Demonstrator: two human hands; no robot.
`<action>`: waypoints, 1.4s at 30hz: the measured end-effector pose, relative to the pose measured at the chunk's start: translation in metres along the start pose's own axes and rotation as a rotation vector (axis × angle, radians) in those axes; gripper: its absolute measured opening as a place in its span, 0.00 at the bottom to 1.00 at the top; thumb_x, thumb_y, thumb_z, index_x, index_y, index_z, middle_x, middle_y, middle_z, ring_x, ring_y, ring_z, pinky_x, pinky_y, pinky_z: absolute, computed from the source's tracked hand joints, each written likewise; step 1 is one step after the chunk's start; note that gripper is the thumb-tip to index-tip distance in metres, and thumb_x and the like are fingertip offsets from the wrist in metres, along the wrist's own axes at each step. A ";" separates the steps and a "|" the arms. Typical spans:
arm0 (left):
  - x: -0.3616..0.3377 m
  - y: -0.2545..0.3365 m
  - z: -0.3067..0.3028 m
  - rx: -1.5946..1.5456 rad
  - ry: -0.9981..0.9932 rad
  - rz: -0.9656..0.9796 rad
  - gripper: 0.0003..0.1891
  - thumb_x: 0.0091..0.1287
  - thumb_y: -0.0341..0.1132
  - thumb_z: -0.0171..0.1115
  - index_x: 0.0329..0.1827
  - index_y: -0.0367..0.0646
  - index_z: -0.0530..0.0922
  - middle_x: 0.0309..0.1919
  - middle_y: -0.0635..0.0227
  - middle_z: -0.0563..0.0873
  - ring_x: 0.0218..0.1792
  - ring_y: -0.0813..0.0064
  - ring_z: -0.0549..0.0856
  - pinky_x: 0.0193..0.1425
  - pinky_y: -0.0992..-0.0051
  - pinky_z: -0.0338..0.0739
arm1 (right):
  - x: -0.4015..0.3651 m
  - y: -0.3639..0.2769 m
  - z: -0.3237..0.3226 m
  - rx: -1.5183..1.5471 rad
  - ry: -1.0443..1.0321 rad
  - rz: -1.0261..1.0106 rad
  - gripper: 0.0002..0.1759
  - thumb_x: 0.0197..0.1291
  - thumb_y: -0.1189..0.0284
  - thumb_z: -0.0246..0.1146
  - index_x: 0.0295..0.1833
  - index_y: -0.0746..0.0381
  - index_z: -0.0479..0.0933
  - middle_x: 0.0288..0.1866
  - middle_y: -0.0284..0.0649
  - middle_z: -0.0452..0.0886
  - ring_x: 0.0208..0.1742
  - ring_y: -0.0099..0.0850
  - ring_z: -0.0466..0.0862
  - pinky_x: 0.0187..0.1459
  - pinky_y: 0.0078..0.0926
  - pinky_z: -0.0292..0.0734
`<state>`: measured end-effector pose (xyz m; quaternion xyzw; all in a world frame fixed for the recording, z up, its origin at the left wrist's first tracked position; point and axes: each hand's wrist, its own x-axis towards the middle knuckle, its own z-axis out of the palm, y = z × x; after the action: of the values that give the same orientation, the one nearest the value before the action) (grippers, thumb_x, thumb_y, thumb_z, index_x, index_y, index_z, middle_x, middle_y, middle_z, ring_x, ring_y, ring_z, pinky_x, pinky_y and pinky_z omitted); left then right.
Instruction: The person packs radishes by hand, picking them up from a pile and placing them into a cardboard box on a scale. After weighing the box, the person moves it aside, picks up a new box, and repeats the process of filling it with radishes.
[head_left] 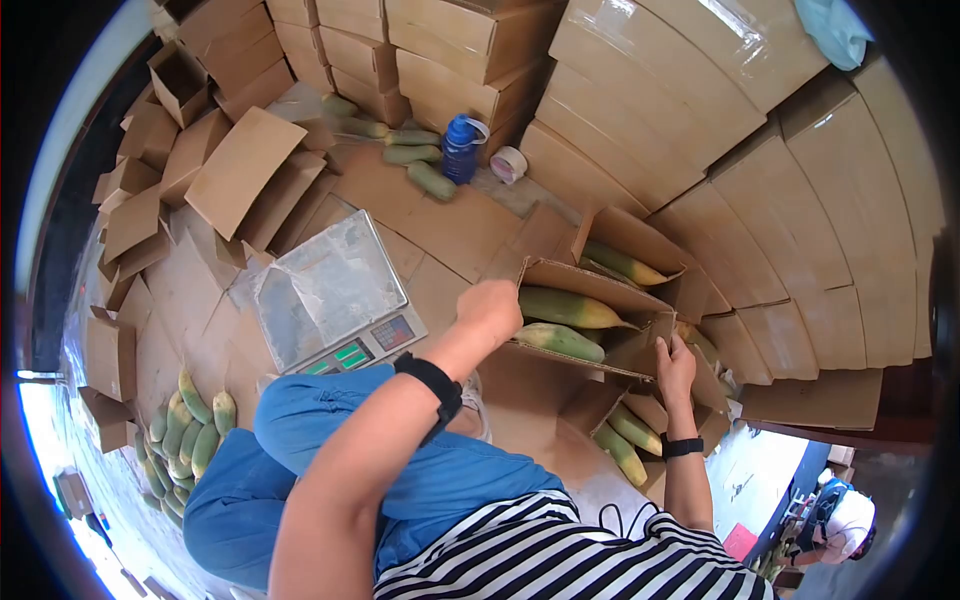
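Observation:
An open cardboard box (585,367) sits in front of me with long green-and-yellow melon-like fruits (565,308) in it. My left hand (490,310) is closed on the box's left end, and my right hand (676,366) grips its right end with the thumb up on the edge. Just beyond stands another open box with similar fruits (625,262). Nearer my body, a third open box holds more of these fruits (622,455). To the left of my left hand lies a digital scale (330,290) with a bare metal plate and lit green displays.
Stacked cartons (660,90) line the back and right. Empty open boxes (245,170) crowd the left. A blue bottle (460,150), a tape roll (508,164) and loose fruits (410,155) lie on the floor. More fruits are piled (185,440) at lower left. Another person (840,525) is at far right.

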<state>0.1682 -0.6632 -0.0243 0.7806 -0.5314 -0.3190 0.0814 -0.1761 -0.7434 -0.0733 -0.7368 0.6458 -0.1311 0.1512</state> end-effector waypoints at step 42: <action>-0.418 -0.291 -0.119 -0.317 0.297 -0.613 0.27 0.72 0.53 0.52 0.44 0.32 0.80 0.39 0.56 0.82 0.45 0.65 0.78 0.58 0.71 0.68 | -0.066 0.222 -0.037 -0.716 -0.544 -0.035 0.10 0.51 0.70 0.62 0.40 0.55 0.84 0.40 0.46 0.85 0.48 0.44 0.85 0.48 0.41 0.81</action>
<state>0.3669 -0.1973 0.1053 0.9189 -0.1995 -0.2900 0.1779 -0.4011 -0.7067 -0.1261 -0.7610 0.5748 0.2967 0.0489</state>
